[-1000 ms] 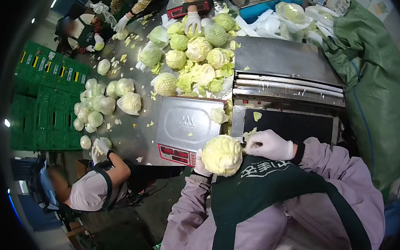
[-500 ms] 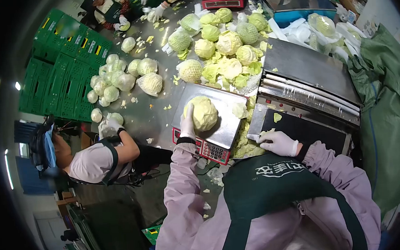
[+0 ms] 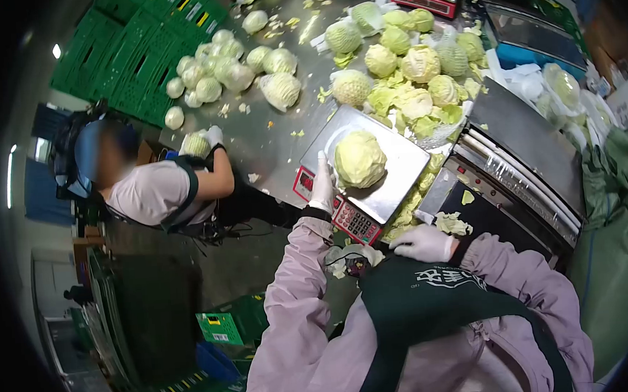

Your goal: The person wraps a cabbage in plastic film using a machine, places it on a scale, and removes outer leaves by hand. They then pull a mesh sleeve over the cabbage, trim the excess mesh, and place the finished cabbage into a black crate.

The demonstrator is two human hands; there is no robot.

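Observation:
A trimmed pale green cabbage (image 3: 360, 159) sits on the steel plate of a red digital scale (image 3: 401, 173). My left hand (image 3: 322, 187), in a white glove, is at the scale's near left edge with its fingers stretched out. A narrow gap shows between it and the cabbage, and it holds nothing I can see. My right hand (image 3: 426, 245), also gloved, is low beside the black plate of a wrapping machine (image 3: 482, 216), fingers loosely extended and nothing visible in them. Close to it lies a crumpled cabbage leaf (image 3: 453, 223).
Loose leaves and several cabbages (image 3: 421, 64), some in foam nets, lie behind the scale. Wrapped cabbages (image 3: 209, 66) are grouped at left, near stacked green crates (image 3: 129, 56). A co-worker (image 3: 163, 191) stands at left holding a cabbage. A green sack (image 3: 612, 249) is at right.
My left hand has come away from the cabbage, which stays on the scale. A pale leaf piece seen over the scale plate is gone from there. The view has shifted, moving the scene rightward.

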